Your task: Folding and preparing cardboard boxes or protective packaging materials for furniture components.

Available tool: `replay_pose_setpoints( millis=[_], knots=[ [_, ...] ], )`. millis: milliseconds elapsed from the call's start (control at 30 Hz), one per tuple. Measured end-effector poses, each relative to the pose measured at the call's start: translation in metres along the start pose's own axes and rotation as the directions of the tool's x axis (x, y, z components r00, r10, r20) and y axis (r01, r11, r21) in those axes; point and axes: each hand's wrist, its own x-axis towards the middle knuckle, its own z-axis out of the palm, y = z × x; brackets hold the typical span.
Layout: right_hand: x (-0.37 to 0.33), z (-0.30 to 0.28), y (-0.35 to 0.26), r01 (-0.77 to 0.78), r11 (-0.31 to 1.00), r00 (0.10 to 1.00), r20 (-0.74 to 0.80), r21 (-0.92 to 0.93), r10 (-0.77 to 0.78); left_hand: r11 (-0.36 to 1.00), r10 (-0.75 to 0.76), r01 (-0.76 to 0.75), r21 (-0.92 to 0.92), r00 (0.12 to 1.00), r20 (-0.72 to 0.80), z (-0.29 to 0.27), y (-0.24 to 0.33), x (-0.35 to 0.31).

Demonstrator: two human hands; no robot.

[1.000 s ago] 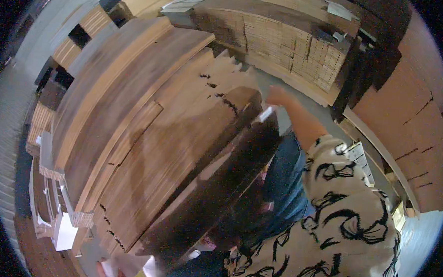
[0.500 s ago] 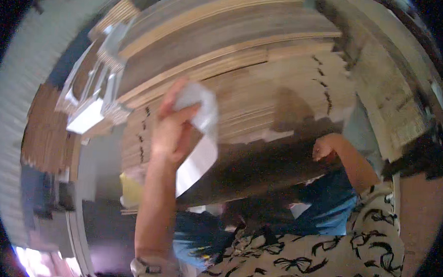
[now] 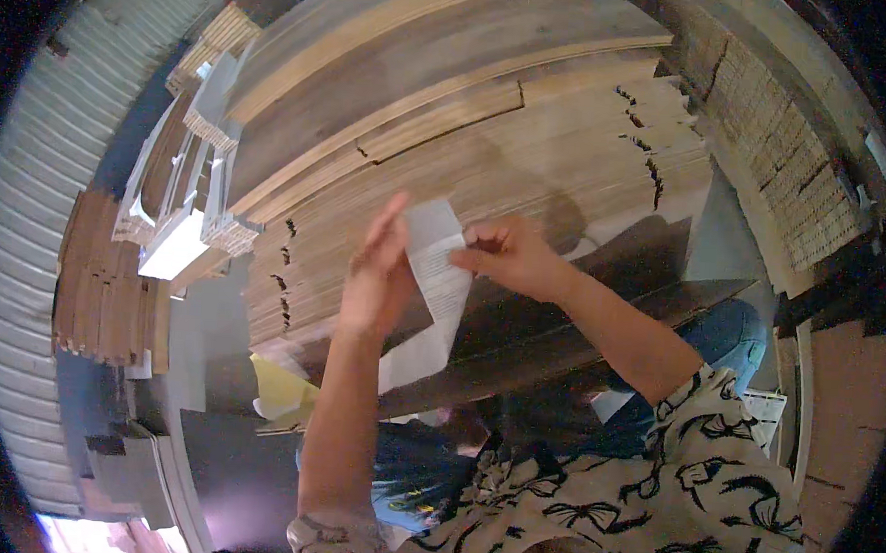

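Observation:
A folded strip of white printed paper (image 3: 435,246) is raised between my hands, its lower end hanging down toward my left wrist. My left hand (image 3: 375,273) is upright along the left edge of the paper, fingers long and slightly blurred; the paper seems held against its palm, and the thumb is hidden. From the right, my right hand (image 3: 512,258) pinches the paper's edge between thumb and fingers. Under both hands lies a wide stack of brown cardboard sheets (image 3: 528,191), edges showing, with dark marks down both sides.
Flat cardboard panels (image 3: 455,52) lie beyond the stack. More cardboard stands in a tall pile (image 3: 771,143) at the right and a brown bundle (image 3: 107,279) at the left. White-edged pieces (image 3: 180,228) sit near the far left. A yellow sheet (image 3: 285,388) lies by my left forearm.
My right hand has come up and left from near the stack's front edge and now grips the paper. My left hand has moved slightly right and its fingers have straightened.

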Motion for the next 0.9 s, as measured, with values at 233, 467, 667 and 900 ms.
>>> replay_pose_setpoints(
  millis=[233, 467, 667, 900],
  knots=[
    [-0.002, 0.025, -0.002, 0.224, 0.929, 0.891, -0.324, -0.296, -0.318, 0.850, -0.014, -0.031, 0.526, 0.997, 0.081, -0.032, -0.020, 0.001],
    [-0.006, 0.005, 0.008, 0.400, 0.587, 0.697, -0.183, -0.703, -0.694, 0.808, -0.054, -0.048, 0.588, 0.987, 0.155, -0.019, -0.027, 0.001],
    [-0.022, 0.005, 0.031, 0.369, 0.644, 0.674, -0.284, -0.670, -0.682, 0.949, -0.316, 0.317, -0.009, 0.947, 0.060, -0.042, -0.060, 0.028],
    [-0.098, -0.190, 0.076, -0.315, 0.713, 0.752, -0.623, -0.627, -0.216, 0.949, -0.252, 0.276, 0.151, 0.955, -0.157, -0.111, -0.150, 0.054]
  ],
)
